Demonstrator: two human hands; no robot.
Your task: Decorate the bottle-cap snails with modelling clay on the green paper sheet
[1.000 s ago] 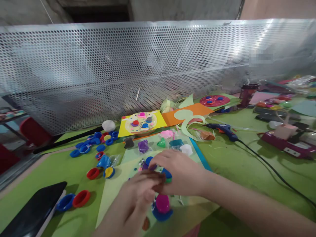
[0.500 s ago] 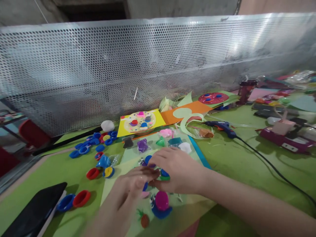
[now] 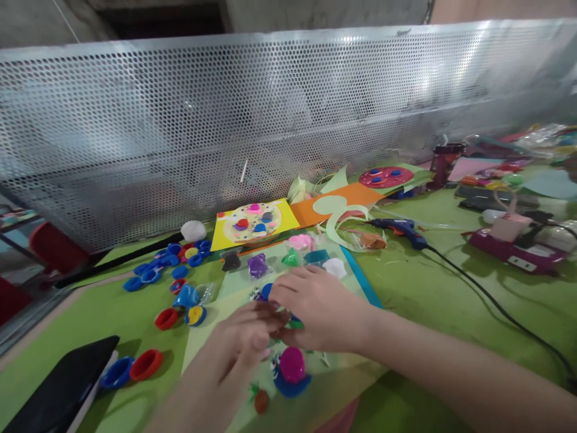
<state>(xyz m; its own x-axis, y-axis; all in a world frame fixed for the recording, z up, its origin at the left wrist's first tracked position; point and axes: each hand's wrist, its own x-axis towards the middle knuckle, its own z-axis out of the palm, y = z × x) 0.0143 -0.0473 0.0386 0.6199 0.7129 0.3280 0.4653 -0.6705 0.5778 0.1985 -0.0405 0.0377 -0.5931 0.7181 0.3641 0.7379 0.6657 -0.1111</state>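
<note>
My left hand [image 3: 237,343] and my right hand [image 3: 318,310] meet over a pale green sheet [image 3: 211,310]. Their fingers are bent together, and whatever lies between the fingertips is hidden. Just behind the fingertips, a blue round piece with googly eyes [image 3: 259,293] shows in part. Closer to me lies a snail figure [image 3: 292,370] with a magenta bottle-cap shell and a blue clay body. A small clay pineapple [image 3: 260,400] is beside it. Beyond my hands are clay packets in purple [image 3: 257,266], green [image 3: 291,258] and white [image 3: 334,267].
Blue and red bottle caps [image 3: 151,275] lie on the left, near a black phone-like object [image 3: 63,385]. A glue gun [image 3: 401,228] with a trailing cord rests at right, before a purple power strip [image 3: 518,252]. A perforated metal panel [image 3: 270,120] stands behind the table.
The view has shifted slightly. Both hands stay together over the same spot, with only small finger movement.
</note>
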